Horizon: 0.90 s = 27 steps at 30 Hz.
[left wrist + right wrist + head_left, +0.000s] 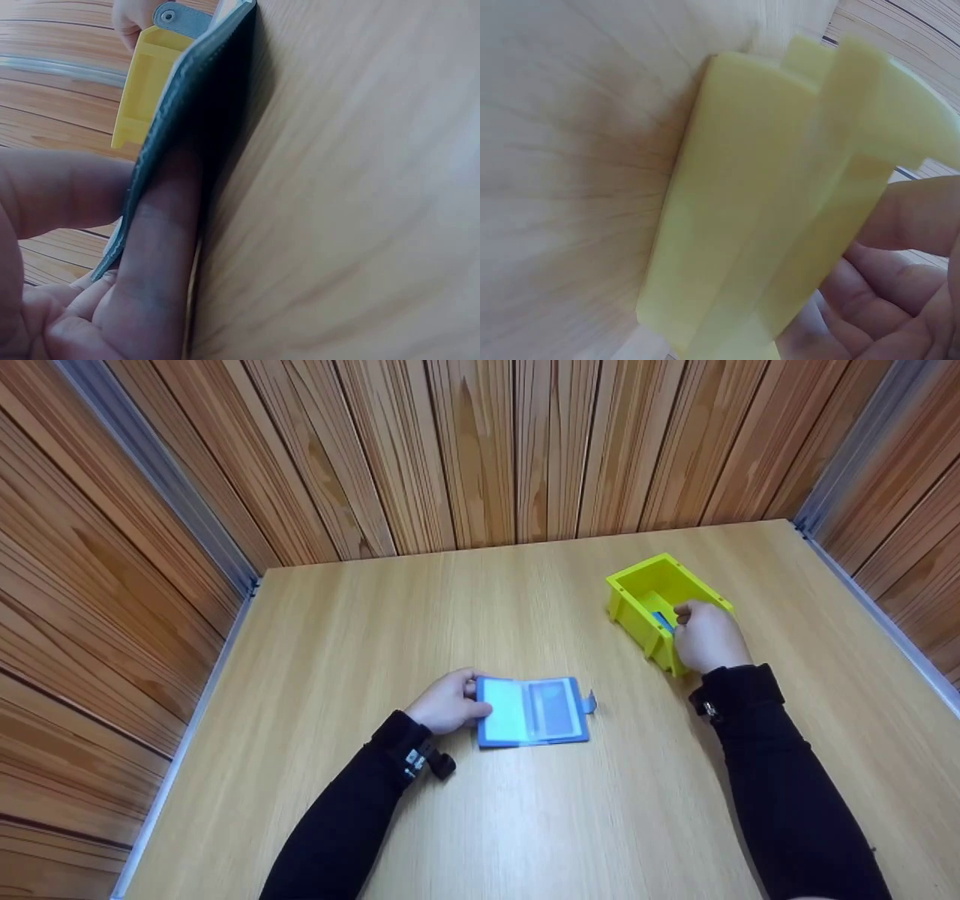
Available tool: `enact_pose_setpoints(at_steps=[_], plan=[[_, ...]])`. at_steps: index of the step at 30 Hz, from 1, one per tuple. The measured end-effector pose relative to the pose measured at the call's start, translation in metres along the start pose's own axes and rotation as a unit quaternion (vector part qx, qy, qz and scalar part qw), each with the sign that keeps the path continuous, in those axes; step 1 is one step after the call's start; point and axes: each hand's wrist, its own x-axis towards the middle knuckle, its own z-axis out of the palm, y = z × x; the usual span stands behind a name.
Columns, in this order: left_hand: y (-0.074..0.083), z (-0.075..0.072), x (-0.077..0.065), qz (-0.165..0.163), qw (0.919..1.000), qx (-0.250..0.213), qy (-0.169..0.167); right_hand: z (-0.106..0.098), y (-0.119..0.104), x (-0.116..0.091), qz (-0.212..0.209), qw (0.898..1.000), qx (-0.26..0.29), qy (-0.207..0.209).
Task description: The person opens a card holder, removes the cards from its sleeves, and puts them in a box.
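Observation:
A blue card holder point(555, 710) lies spread open above the wooden table, with a clear window on its right half and a snap strap point(589, 703) at its right edge. My left hand point(448, 703) pinches its left edge; in the left wrist view the thumb and a finger point(161, 240) lie on either side of the cover. My right hand point(709, 636) reaches into a yellow bin point(637, 622), fingers curled beside a small blue item point(662, 622). The hand and bin wall hide most of that item, and the grip on it is unclear.
The light wooden table point(360, 637) carries the bin at its right rear. Wood-plank walls point(480, 457) stand behind and on both sides, with grey metal strips point(187, 697) along the table's side edges.

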Motion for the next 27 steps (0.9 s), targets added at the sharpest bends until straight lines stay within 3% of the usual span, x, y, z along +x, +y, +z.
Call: enact_pose_setpoints(at_steps=[10,17,21,27], plan=[[0.001,0.0,0.0,-0.013,0.9998,0.01,0.005,-0.006,-0.004,0.001,0.039,0.999,0.007,-0.03],[0.002,0.0,0.0,-0.015,0.9998,0.011,0.005,-0.013,-0.011,-0.002,0.049,0.999,0.012,-0.003],[0.002,0.001,-0.001,-0.015,0.9998,0.009,0.006,-0.019,-0.018,-0.009,0.035,0.999,0.029,0.027],[0.002,0.001,-0.001,-0.009,1.0,-0.003,0.003,-0.027,-0.034,-0.023,-0.025,0.996,0.049,0.072]])
